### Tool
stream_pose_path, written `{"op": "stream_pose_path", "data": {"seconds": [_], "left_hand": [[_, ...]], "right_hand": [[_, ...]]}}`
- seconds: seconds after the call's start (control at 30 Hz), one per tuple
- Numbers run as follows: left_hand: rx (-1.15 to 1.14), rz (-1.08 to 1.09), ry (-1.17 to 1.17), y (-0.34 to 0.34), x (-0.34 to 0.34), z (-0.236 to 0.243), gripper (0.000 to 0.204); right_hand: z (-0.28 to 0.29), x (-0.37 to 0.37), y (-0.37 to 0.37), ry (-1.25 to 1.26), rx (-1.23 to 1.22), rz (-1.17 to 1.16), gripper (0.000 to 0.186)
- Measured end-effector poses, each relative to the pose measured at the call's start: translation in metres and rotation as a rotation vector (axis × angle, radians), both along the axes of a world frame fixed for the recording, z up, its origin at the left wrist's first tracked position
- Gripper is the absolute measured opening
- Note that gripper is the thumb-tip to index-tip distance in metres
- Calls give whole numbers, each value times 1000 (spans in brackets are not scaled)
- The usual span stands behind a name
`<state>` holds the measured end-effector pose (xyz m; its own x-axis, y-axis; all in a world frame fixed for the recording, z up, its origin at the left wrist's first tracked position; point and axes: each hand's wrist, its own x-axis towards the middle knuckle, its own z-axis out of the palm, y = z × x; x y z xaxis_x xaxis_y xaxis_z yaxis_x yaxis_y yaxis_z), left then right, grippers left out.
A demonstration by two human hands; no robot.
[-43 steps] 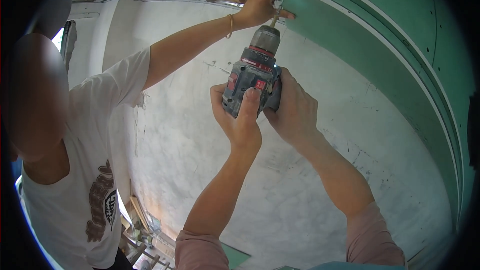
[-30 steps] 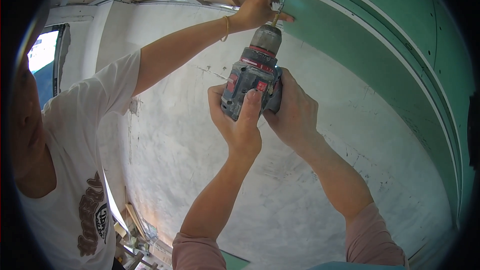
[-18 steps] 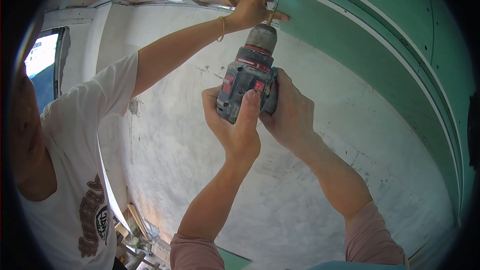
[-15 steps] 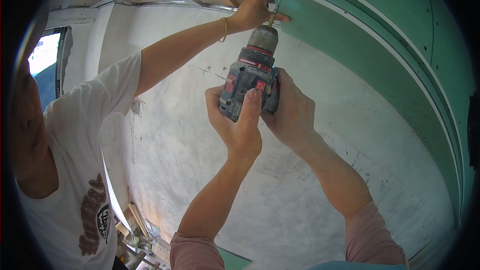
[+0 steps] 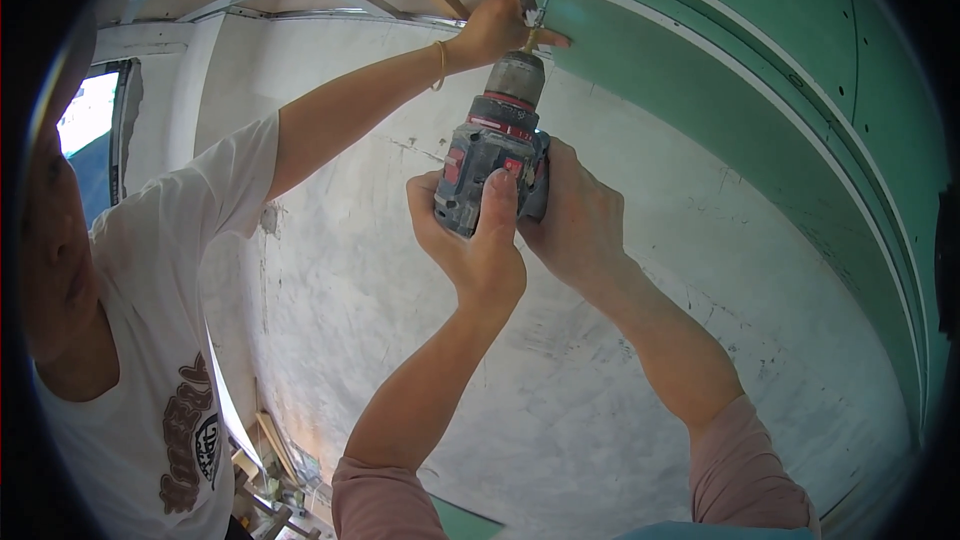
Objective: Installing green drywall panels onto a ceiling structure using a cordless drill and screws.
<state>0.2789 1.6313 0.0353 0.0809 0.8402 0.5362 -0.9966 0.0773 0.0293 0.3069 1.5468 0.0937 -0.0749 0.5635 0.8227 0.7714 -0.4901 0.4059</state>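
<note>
At twelve o'clock, the drill (image 5: 485, 147) shows scuffed matt plastic and a dull metal chuck (image 5: 517, 78); at two, smooth green board (image 5: 800, 25); at eight, white cloth shirt (image 5: 115, 440).

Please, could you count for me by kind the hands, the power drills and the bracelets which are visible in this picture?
Hands: 3 (left hand, right hand, co-worker's hand)
Power drill: 1
Bracelet, on the co-worker's wrist: 1
Total: 5
</note>
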Motion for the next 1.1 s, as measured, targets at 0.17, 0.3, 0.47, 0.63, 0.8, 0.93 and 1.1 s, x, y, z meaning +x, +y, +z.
{"op": "stream_pose_path", "data": {"seconds": [0.17, 0.3, 0.47, 0.63, 0.8, 0.93, 1.1], "left_hand": [[33, -77, -31, 0, 1, 2, 34], [2, -48, -48, 4, 6, 3, 34], [26, -72, -20, 3, -1, 7, 33], [1, -96, -7, 4, -4, 9, 36], [17, -104, -41, 4, -8, 10, 32], [36, -148, -7, 2, -10, 9, 35], [2, -187, -13, 6, -2, 9, 41]], "right_hand": [[6, 4, -2, -90, -17, -1, 55], [5, -1, 1, -84, -10, -28, 51], [9, -4, 1, -74, -18, -41, 48], [8, -5, 2, -54, -21, -62, 45], [9, -11, 4, -82, -14, -72, 42], [9, -11, -1, -78, -23, -100, 42], [12, -9, 1, -85, -40, -123, 43]]}}
